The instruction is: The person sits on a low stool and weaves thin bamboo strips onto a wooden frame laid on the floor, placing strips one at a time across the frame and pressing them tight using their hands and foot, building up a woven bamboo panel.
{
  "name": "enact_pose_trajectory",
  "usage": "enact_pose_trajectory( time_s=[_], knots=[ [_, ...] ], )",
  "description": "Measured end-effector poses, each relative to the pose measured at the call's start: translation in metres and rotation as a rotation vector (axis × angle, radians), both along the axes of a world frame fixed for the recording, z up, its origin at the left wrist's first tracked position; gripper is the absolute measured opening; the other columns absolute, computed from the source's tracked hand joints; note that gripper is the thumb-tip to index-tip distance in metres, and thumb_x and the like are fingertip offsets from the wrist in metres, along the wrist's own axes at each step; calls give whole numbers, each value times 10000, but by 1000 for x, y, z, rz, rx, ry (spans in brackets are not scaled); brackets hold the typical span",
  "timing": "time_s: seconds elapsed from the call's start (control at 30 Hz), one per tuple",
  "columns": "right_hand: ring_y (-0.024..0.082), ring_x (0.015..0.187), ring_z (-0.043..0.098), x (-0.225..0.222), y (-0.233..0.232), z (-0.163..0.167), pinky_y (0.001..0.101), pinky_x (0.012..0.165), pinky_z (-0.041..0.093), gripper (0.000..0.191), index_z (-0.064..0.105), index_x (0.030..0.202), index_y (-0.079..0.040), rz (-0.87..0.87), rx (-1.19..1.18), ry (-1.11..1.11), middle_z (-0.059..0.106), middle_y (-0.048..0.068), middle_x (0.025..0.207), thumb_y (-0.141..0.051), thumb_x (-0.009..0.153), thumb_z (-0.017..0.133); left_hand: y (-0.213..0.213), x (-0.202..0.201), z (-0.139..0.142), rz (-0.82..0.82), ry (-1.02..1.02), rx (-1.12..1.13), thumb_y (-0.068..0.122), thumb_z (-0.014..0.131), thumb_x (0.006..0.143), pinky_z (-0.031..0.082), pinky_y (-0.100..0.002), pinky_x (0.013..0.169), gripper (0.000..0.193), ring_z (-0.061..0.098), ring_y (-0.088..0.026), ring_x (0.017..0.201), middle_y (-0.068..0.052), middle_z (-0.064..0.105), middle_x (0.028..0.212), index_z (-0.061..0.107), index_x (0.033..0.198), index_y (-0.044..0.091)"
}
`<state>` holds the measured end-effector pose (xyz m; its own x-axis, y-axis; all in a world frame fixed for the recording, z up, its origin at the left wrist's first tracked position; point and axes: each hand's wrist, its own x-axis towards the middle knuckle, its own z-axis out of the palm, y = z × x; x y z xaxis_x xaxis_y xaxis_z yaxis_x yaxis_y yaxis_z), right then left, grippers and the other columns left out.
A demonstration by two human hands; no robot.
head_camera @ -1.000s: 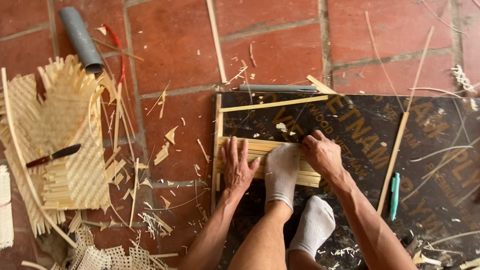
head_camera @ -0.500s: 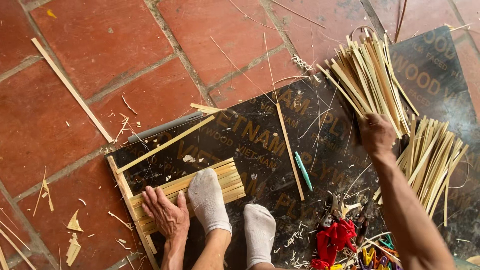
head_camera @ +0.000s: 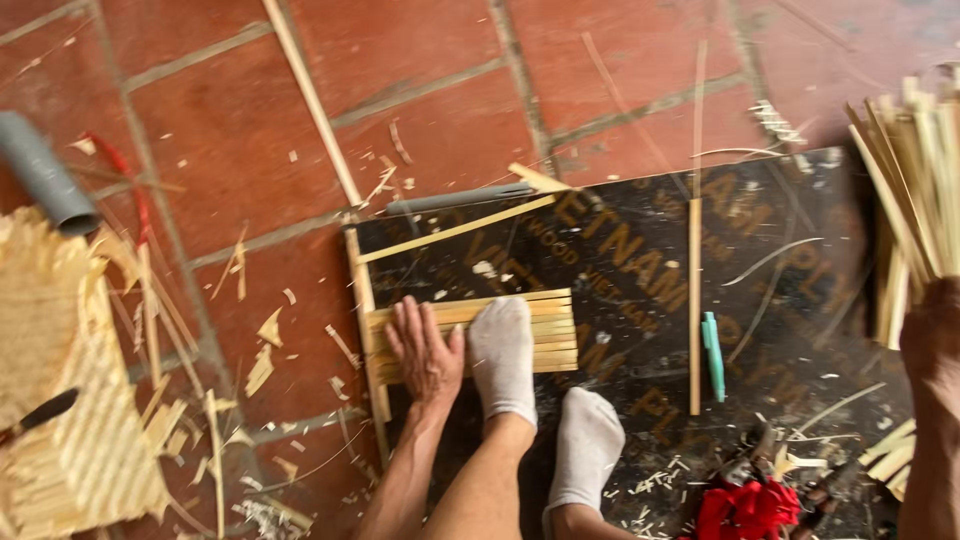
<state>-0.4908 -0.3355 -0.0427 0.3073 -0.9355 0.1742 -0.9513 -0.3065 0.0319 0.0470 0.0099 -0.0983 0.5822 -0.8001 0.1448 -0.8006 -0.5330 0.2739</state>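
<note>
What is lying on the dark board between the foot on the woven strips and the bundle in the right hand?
In the head view, a long upright bamboo strip and a teal cutter lie there.

Pale flat bamboo strips point(head_camera: 540, 325) lie side by side in a neat row on the dark board point(head_camera: 640, 270), near its left edge. Further right, more bamboo strips point(head_camera: 915, 190) stand bunched, fanning upward.

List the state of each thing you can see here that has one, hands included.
Left hand: flat, pressing the woven bamboo strips.
Right hand: gripping a bundle of bamboo strips.
Socked foot: resting on the woven strips.
Teal pen: lying flat on the dark board.
</note>
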Motion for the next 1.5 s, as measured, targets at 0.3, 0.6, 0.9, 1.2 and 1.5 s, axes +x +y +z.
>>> enact_pose_trajectory(
  time_s=[0.3, 0.6, 0.9, 1.2, 1.5],
  knots=[
    [188, 680, 597, -22, 22, 25, 352, 564, 471, 272, 661, 860, -118, -114, -102, 153, 633, 94, 808, -160, 1115, 576, 3, -5, 9, -16, 41, -23, 419, 584, 988, 161, -591, 1259, 701, 307, -430, 1525, -286, 363, 1610, 448, 1475, -68],
    [139, 581, 501, -19, 18, 28, 332, 561, 347, 375, 613, 829, -86, -161, -135, 33, 588, 38, 683, -175, 1193, 600, 4, -5, 8, -26, 37, -64, 402, 604, 989, 173, -601, 1257, 695, 305, -425, 1527, -281, 371, 1607, 446, 1480, -65],
    [101, 796, 605, 241, 69, -20, 296, 731, 497, 150, 734, 1137, 5, 244, 738, -887, 615, 42, 895, -116, 1060, 691, -5, 21, -11, 6, 54, -107, 366, 745, 930, 211, -628, 1236, 712, 325, -441, 1504, -294, 389, 1579, 494, 1438, -65],
    [260, 845, 672, 425, 124, -16, 382, 726, 561, 123, 781, 979, -126, 667, 505, -499, 671, 41, 866, -207, 893, 746, -2, 32, -10, -19, 1, -223, 394, 692, 990, 332, -635, 1219, 659, 393, -488, 1430, -265, 408, 1484, 496, 1474, -8],
    [246, 878, 656, 427, 130, -19, 383, 768, 539, 81, 771, 925, -149, 676, 448, -450, 665, 27, 870, -217, 882, 762, 2, 27, -11, -9, -5, -78, 434, 688, 959, 201, -681, 1207, 712, 347, -459, 1453, -253, 358, 1547, 460, 1486, 13]
  ],
)
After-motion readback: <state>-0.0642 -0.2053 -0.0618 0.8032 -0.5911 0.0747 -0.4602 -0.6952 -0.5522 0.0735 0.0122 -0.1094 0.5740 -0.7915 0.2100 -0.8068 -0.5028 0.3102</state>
